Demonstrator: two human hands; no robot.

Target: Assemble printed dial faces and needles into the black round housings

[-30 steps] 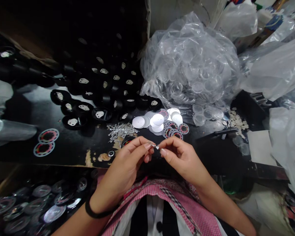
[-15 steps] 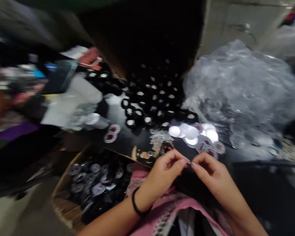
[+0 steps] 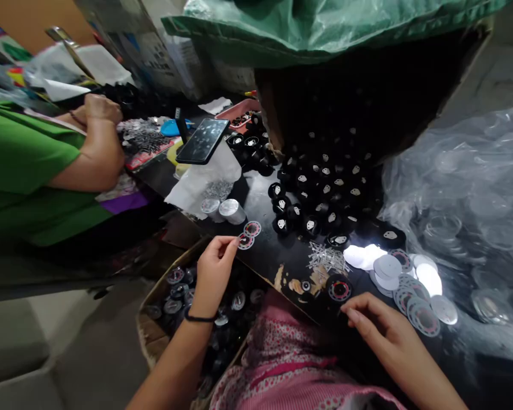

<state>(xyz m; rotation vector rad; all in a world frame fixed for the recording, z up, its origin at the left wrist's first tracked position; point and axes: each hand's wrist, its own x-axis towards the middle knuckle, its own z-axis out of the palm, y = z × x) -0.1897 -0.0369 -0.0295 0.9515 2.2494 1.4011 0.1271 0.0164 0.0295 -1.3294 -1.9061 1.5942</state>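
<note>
My left hand (image 3: pixel 216 267) is closed in a pinch at the edge of two printed dial discs (image 3: pixel 252 229) on the black table; whatever lies between its fingertips is too small to name. My right hand (image 3: pixel 371 324) is pinched near the table's front edge, and what it holds cannot be made out. Just above its fingertips sits a round black case (image 3: pixel 339 288) with a dial inside. A heap of thin white pins (image 3: pixel 327 258) lies behind that case. White discs (image 3: pixel 387 266) and overlapping grey dial rings (image 3: pixel 423 316) lie to the right.
Black round housings (image 3: pixel 310 224) crowd the middle, spilling from a dark box. A carton (image 3: pixel 147 336) of finished-looking dials stands below left. Clear plastic covers (image 3: pixel 444 228) in bags are at right. A phone (image 3: pixel 204 141) and a person in a green sleeve (image 3: pixel 34 154) are at left.
My hands have moved apart. The left one went left to the two dial discs; the right one now stands beside the black case. The view has swung left and become sharper.
</note>
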